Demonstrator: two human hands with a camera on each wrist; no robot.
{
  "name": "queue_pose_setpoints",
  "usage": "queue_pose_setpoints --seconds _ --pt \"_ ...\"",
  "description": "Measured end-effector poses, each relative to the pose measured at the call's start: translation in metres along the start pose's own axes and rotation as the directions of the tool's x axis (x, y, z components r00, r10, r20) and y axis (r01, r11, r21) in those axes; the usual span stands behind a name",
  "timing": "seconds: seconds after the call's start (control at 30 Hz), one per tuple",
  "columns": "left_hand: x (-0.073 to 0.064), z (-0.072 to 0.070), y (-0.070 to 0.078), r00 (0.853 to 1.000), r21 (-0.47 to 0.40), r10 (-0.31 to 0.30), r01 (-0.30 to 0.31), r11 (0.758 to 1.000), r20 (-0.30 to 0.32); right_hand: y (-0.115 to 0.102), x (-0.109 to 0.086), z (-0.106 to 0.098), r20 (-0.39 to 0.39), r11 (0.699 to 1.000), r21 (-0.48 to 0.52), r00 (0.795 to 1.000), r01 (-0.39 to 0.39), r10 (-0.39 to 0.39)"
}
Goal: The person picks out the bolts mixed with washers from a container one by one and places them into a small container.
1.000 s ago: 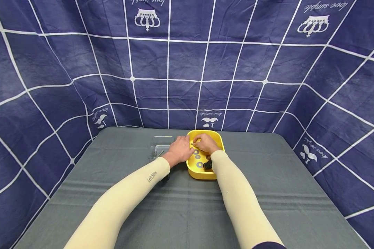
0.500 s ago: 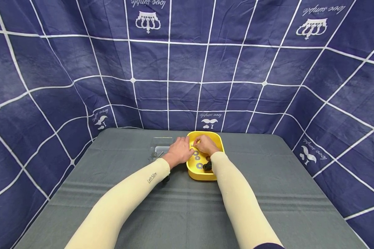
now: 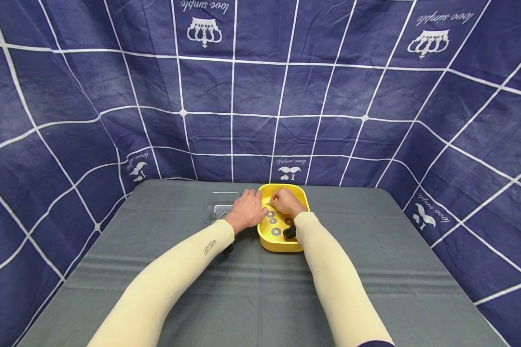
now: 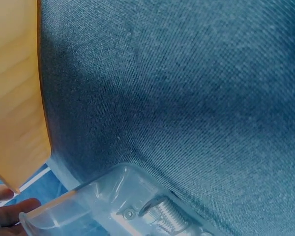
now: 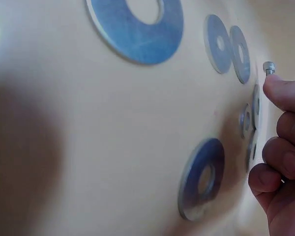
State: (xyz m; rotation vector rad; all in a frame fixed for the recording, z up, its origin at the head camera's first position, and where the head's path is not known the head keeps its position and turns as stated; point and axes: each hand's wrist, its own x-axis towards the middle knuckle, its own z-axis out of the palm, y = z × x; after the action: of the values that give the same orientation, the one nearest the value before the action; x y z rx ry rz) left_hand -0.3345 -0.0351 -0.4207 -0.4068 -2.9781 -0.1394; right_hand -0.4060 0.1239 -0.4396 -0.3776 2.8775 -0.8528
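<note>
My right hand [image 3: 286,200] reaches into the yellow bin [image 3: 281,245]. In the right wrist view its thumb and index finger pinch a small metal screw [image 5: 269,67], head showing above the thumb, with the other fingers curled. Flat metal washers [image 5: 202,179] of different sizes lie on the bin floor below. My left hand [image 3: 246,209] rests at the bin's left rim, its fingers extended forward and the thumb over the rim. In the left wrist view, fingertips [image 4: 19,211] appear beside the clear plastic box [image 4: 123,182], which holds a thick threaded bolt [image 4: 169,216] and a smaller metal piece.
The clear box [image 3: 220,197] stands on the grey cloth-covered table [image 3: 260,289], just left of the bin and partly behind my left hand. A dark blue curtain [image 3: 256,86] with white lines rises behind the table and along both sides.
The head view has shifted slightly. My right fingertips stay low near the bin's left side with only a slight shift; my left hand keeps its place at the rim.
</note>
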Motion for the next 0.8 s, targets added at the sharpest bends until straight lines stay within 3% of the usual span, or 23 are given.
queue_pose_setpoints --seconds 0.17,0.63,0.8 --pt "-0.001 -0.004 -0.002 1.000 0.011 0.005 -0.005 1.000 0.013 -0.002 -0.005 -0.006 -0.009 0.999 0.033 1.000 0.008 -0.008" --pt "-0.006 -0.019 -0.020 1.000 0.043 0.009 -0.009 0.999 0.004 -0.023 -0.002 -0.022 -0.065 0.973 -0.135 0.978 0.188 -0.198" --pt "-0.010 -0.023 -0.033 1.000 0.057 0.005 -0.004 0.998 -0.011 -0.032 -0.005 -0.026 -0.062 0.967 -0.076 0.967 0.244 -0.248"
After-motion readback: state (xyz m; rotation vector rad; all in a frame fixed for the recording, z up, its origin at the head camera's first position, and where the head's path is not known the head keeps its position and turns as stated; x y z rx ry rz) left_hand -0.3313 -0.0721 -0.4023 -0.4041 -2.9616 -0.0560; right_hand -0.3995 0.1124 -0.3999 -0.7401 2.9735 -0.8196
